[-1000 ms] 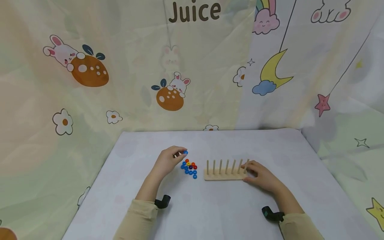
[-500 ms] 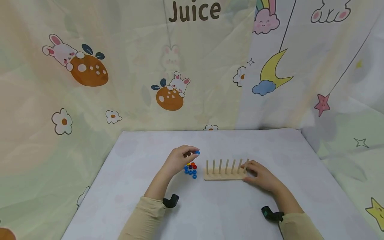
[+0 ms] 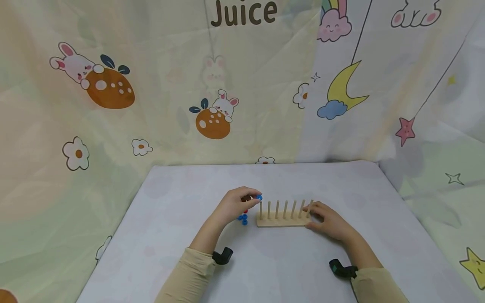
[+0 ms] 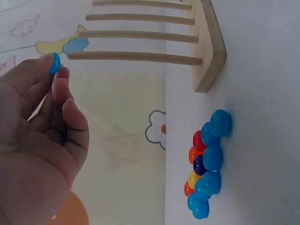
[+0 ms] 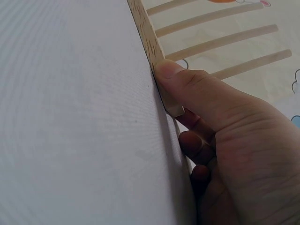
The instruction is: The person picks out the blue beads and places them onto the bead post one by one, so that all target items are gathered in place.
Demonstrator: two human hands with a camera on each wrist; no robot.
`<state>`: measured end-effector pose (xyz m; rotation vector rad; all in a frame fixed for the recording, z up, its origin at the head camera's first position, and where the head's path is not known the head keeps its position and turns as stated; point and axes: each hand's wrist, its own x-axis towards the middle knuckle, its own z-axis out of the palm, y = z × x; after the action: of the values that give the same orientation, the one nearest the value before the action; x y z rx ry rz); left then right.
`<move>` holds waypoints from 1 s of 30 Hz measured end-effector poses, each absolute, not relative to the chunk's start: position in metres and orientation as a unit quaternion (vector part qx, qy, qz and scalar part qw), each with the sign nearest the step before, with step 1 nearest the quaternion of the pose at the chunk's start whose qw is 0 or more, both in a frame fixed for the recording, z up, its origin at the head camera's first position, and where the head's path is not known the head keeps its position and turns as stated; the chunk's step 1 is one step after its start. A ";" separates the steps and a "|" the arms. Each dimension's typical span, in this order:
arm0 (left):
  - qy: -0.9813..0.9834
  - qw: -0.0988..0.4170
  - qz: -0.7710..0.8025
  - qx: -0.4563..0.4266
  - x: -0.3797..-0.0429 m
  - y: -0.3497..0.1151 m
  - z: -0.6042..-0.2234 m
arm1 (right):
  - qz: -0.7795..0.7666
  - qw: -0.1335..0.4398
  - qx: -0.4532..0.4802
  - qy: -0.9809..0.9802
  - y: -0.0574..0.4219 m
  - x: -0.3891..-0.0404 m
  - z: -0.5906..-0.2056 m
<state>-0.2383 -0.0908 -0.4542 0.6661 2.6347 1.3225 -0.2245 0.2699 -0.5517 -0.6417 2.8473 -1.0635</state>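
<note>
Between thumb and index finger, my left hand [image 3: 235, 205] pinches a blue bead [image 3: 259, 197], right at the top of the leftmost peg of a wooden peg rack [image 3: 282, 221]. In the left wrist view that blue bead [image 4: 55, 63] shows edge-on near the tip of the nearest peg [image 4: 136, 57]. My right hand [image 3: 330, 221] grips the rack's right end; the right wrist view has its thumb [image 5: 169, 70] on the front edge of the base [image 5: 149, 42]. All the visible pegs are bare.
Several loose beads [image 4: 212, 157], blue, red, orange, yellow and dark purple, lie clustered on the white table [image 3: 280, 261] left of the rack, partly hidden by my left hand in the head view. A printed cloth [image 3: 166, 84] hangs behind the table.
My left hand has carried the blue bead rightward from above the bead cluster to the leftmost peg. The right hand and the rack have stayed in place.
</note>
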 end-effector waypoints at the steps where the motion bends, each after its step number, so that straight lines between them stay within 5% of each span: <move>1: 0.872 0.059 0.432 0.221 -0.238 -0.091 -0.455 | -0.342 0.017 -0.207 0.917 0.270 -0.225 -0.552; 30: 0.876 0.074 0.435 0.193 -0.236 -0.085 -0.508 | -0.329 -0.002 -0.210 0.921 0.269 -0.224 -0.551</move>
<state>-0.2359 -0.0849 -0.5080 0.5803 2.6304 1.3043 -0.2237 0.2687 -0.5508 -0.6600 2.8963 -1.0340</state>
